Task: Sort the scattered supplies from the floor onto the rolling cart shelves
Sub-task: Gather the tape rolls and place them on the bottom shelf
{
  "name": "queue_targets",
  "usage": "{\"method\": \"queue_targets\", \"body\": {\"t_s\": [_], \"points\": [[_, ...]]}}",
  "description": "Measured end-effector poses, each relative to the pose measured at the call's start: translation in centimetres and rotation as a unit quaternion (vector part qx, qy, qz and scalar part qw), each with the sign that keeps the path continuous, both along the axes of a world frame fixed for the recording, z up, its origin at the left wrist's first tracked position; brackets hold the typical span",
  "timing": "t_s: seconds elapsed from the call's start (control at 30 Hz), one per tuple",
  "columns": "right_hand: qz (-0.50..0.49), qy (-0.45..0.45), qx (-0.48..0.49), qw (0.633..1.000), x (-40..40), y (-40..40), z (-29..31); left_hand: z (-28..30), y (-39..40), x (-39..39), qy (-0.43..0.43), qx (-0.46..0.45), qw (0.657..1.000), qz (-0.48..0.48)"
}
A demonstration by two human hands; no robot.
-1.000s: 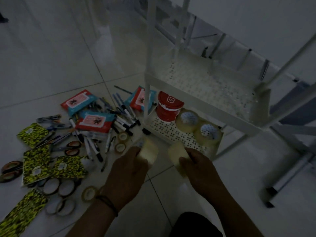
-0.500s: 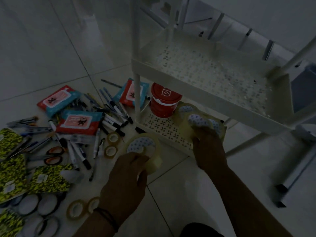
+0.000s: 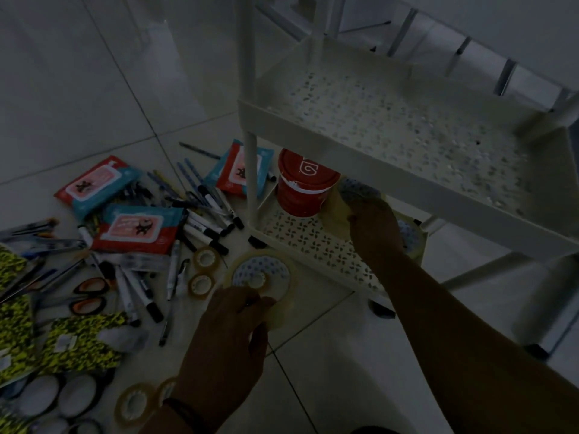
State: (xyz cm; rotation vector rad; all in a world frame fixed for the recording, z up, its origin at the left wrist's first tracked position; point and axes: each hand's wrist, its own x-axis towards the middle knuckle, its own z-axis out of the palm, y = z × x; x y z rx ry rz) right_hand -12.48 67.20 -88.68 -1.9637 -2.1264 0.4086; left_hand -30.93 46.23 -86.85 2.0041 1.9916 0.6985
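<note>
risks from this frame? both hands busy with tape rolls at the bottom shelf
1. The right hand is pushing a tape roll in against the red tub; it could shove or tip the tub.
2. The left hand pinches only the rim of the big roll, which might slip onto the pens.

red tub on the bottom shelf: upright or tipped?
Upright. The red tub stands on the bottom shelf, lid facing up, beside the right hand.

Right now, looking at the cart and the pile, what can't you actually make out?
- Tape rolls on the lower shelf, head view: the right hand and arm cover them.
- Red tub: its far side sits under the upper shelf.
- Wipes packs: print too dim and small to read.
</note>
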Motion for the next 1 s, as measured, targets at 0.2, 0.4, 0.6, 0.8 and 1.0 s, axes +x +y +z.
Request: {"method": "queue_targets", "body": {"t_s": [0.2,0.4,0.6,0.8,1.0], "points": [[0.030,0.005,0.021,0.999,0.3,0.2,-0.1,-0.6,-0.2,0.0,-0.006,-0.004,1.000,0.007],[0.049,-0.014,0.010,0.999,0.0,-0.4,0.5,-0.3,-0.1,0.3,-0.007,0.001,1.000,0.002],[0.088,-0.004,0.166,0.982,1.0,-4.2,0.9,0.1,0.6,0.6,0.025,0.045,0.999,0.010],[0.103,0.060,0.155,0.981,5.7,-15.4,2.3,0.6,2.5,2.2,0.037,0.098,0.994,-0.019],[-0.178,0.115,0.078,0.974,10.0,-15.6,2.6,-0.1,5.3,6.2,0.010,0.123,0.991,-0.050]]}}
